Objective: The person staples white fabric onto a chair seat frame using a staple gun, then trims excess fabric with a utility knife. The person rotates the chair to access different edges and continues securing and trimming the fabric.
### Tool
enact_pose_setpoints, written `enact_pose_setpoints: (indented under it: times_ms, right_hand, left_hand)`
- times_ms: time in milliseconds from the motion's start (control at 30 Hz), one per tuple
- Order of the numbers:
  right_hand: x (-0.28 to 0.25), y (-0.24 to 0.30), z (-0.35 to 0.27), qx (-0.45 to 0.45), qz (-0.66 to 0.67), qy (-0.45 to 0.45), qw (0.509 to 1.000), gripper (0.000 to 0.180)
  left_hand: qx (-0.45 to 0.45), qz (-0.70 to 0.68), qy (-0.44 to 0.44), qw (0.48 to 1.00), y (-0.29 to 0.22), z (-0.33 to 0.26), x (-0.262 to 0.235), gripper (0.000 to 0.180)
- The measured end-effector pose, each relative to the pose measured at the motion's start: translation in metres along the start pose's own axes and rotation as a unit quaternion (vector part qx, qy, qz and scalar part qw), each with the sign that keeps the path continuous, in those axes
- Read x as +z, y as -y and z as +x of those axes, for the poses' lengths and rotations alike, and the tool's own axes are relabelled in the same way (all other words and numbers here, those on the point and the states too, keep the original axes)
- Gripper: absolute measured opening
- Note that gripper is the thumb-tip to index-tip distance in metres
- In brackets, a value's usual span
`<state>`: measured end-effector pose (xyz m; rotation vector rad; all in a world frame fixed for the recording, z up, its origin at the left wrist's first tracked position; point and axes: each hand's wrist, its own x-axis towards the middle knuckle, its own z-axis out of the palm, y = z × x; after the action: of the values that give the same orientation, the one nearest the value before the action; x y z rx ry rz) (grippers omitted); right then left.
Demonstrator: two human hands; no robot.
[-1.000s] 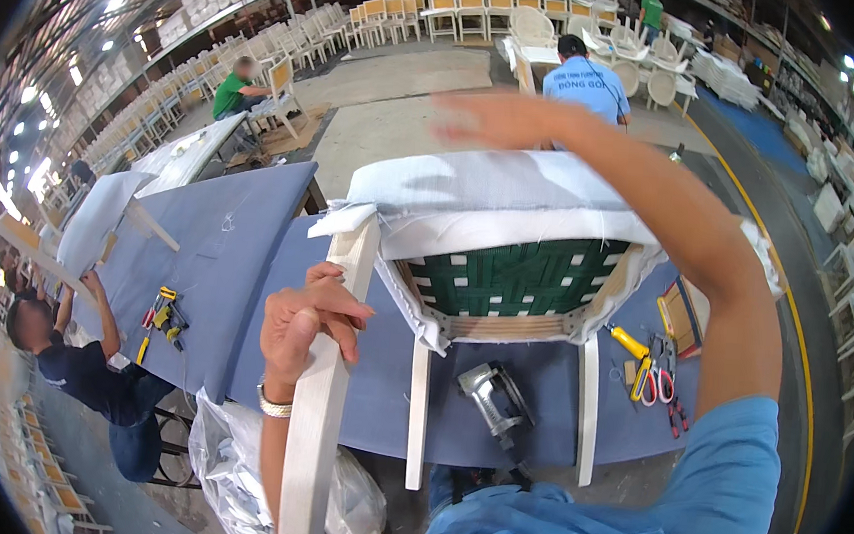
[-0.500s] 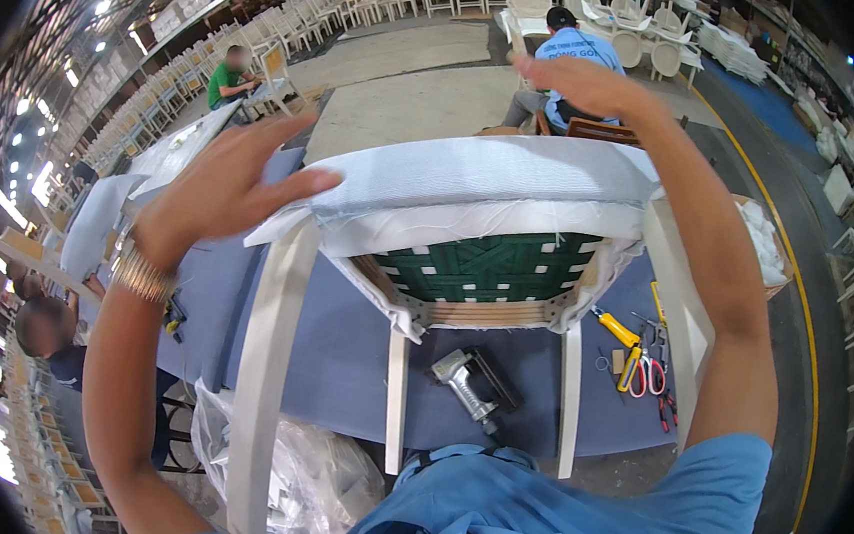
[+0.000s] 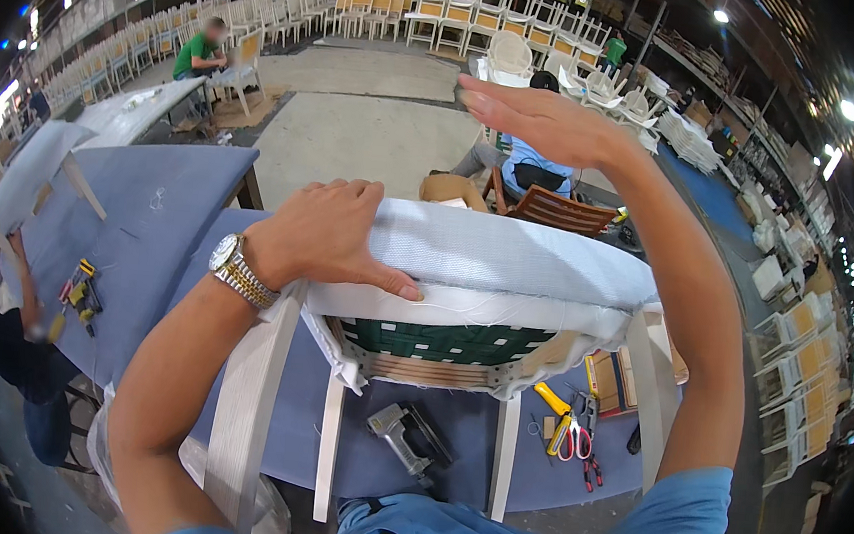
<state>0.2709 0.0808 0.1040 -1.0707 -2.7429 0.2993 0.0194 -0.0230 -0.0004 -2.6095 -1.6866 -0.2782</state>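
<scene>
A chair [image 3: 508,258] stands tipped before me, its padded edge covered in pale bluish-white fabric. Green webbing [image 3: 441,340] and a wooden frame show beneath, between whitewashed legs [image 3: 246,423]. My left hand [image 3: 321,231] lies on the padding's left end, thumb spread along the front and fingers over the top. Whether it presses or grips there is unclear. Above the right part of the padding, my right hand [image 3: 549,124] is raised in the air, fingers stretched out and holding nothing. Loose threads and rough fabric edges hang along the seat's lower front.
On the blue-covered table [image 3: 298,438] lie a staple gun [image 3: 403,438], red-handled scissors [image 3: 570,441] and a yellow-handled tool [image 3: 552,397]. More tools [image 3: 80,292] lie at the left, near another person [image 3: 15,345]. A person in blue [image 3: 535,165] sits beyond a brown wooden chair [image 3: 562,212].
My left hand has come down onto the padding from the air. My right hand stays raised. The view has shifted, showing more of the left table and the far chairs.
</scene>
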Motion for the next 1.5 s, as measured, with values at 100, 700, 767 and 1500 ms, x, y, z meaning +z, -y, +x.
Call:
enact_pose_setpoints:
  times_ms: [100,700,767,1500]
  right_hand:
    - [0.038,0.020,0.007,-0.026,-0.067,0.157,0.985,0.091]
    - [0.029,-0.090,-0.066,0.113,0.153,0.169,0.967,0.094]
    - [0.063,-0.074,-0.078,0.052,0.024,0.144,0.988,0.093]
    - [0.005,-0.190,-0.142,-0.055,0.113,-0.118,0.985,0.077]
  left_hand:
    - [0.010,-0.009,-0.019,1.000,0.002,0.000,0.005,0.117]
    - [-0.003,0.005,0.001,1.000,-0.009,0.002,-0.004,0.118]
    - [0.002,0.012,-0.005,1.000,-0.003,0.005,-0.002,0.120]
    - [0.159,0.055,-0.029,0.985,-0.098,0.054,0.012,0.104]
